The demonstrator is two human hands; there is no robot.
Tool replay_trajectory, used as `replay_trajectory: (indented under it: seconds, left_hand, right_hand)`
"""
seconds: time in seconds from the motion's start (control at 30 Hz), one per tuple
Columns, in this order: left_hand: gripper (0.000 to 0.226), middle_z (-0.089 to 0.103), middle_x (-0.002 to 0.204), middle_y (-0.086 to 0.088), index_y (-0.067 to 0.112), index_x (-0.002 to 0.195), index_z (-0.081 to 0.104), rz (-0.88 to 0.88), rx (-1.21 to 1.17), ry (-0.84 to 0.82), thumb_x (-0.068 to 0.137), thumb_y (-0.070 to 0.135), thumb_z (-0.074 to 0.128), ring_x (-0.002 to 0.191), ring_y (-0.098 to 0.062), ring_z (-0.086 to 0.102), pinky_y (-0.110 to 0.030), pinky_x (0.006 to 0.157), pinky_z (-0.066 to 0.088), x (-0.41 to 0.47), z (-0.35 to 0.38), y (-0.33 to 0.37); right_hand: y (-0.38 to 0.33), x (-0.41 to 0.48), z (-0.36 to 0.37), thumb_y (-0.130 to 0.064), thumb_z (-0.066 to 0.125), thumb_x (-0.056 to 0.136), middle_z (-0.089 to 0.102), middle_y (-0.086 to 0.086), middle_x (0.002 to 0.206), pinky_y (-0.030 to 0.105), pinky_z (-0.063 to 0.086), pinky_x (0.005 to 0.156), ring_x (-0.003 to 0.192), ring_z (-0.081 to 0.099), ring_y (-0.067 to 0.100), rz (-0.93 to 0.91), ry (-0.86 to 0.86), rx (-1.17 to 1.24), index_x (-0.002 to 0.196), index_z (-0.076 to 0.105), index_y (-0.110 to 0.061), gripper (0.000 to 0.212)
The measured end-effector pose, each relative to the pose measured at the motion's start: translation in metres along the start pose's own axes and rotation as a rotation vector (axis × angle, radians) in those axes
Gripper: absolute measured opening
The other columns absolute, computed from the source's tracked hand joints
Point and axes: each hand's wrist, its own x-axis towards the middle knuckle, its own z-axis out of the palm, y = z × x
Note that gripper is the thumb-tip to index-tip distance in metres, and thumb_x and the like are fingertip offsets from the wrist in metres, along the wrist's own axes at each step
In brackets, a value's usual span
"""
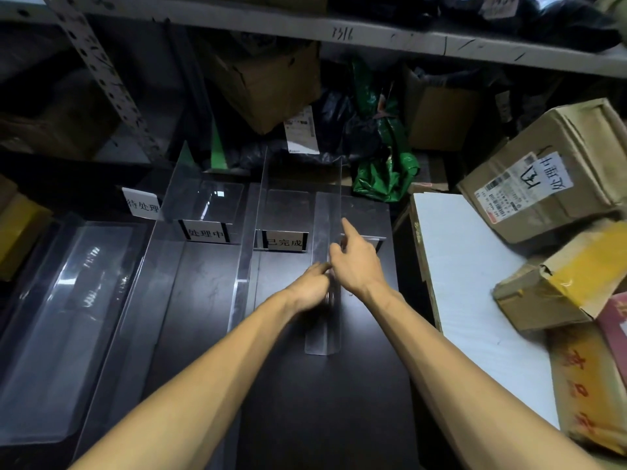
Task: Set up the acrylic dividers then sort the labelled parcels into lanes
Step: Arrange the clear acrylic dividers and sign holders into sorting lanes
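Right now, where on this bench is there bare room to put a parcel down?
Bare: the dark lane between the left divider and middle divider; the table front before the right divider; the white board between table and cardboard boxes. Crowded: around the right divider, where the left hand and right hand meet, and the piled bags behind.

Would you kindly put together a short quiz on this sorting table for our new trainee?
1. True or false: cardboard parcels already lie in the lanes between the dividers.
2. The left hand and right hand meet at which divider? A leftmost, B middle, C rightmost.
3. Complete: the white board lies to the ___ of the black table.
Key: 1 false; 2 C, the rightmost divider; 3 right.
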Motion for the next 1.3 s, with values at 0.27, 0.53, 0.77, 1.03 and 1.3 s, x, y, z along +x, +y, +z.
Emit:
replay_trajectory:
  seconds: [0.27,0.53,0.77,1.03,1.3]
  left_hand:
    - [0.039,0.061,0.132,-0.005,0.013,0.137,0.050,0.042,-0.149,0.059,0.105,0.021,0.030,0.126,-0.019,0.055,-0.030,0.105,0.044,-0.018,0.009,0.004]
    - [0.034,0.069,0.094,-0.006,0.013,0.126,0.058,0.034,-0.036,0.101,0.102,0.018,0.034,0.077,-0.014,0.056,-0.031,0.068,0.051,-0.051,-0.017,0.017]
    - [0.031,0.069,0.104,-0.014,0.012,0.113,0.061,0.088,-0.100,0.270,0.094,0.008,0.037,0.091,-0.019,0.060,-0.033,0.080,0.048,-0.113,-0.082,0.043]
    - [0.032,0.069,0.089,-0.004,0.021,0.098,0.065,0.119,-0.085,0.597,0.098,0.006,0.037,0.079,-0.016,0.061,-0.032,0.067,0.048,-0.207,-0.205,0.001]
    - [0.029,0.069,0.112,-0.014,0.011,0.114,0.067,-0.092,-0.005,0.776,0.097,0.007,0.043,0.089,-0.024,0.064,-0.025,0.074,0.047,-0.251,-0.299,-0.128]
  right_hand:
    - [-0.006,-0.018,0.002,-0.021,0.048,0.096,0.032,0.015,0.158,0.034,0.034,0.110,0.143,0.036,0.030,-0.004,-0.055,-0.037,0.158,0.010,-0.008,0.074]
    - [-0.041,-0.048,-0.005,-0.022,0.050,0.096,0.013,0.007,0.164,0.038,0.023,0.118,0.148,0.017,0.026,-0.165,0.071,-0.226,0.155,0.022,-0.010,0.066]
    - [-0.123,-0.060,-0.004,-0.027,0.046,0.098,0.045,0.009,0.149,0.038,0.039,0.106,0.133,0.046,0.027,-0.297,-0.053,-0.168,0.147,0.041,-0.014,0.051]
    - [-0.237,-0.091,0.059,-0.030,0.051,0.097,0.063,0.007,0.131,0.032,0.043,0.093,0.118,0.058,0.025,-0.475,-0.241,-0.142,0.132,0.057,-0.016,0.038]
    - [-0.286,-0.112,0.194,-0.029,0.049,0.096,0.058,0.012,0.138,0.033,0.043,0.103,0.127,0.053,0.029,-0.363,-0.426,-0.169,0.138,0.051,-0.009,0.047]
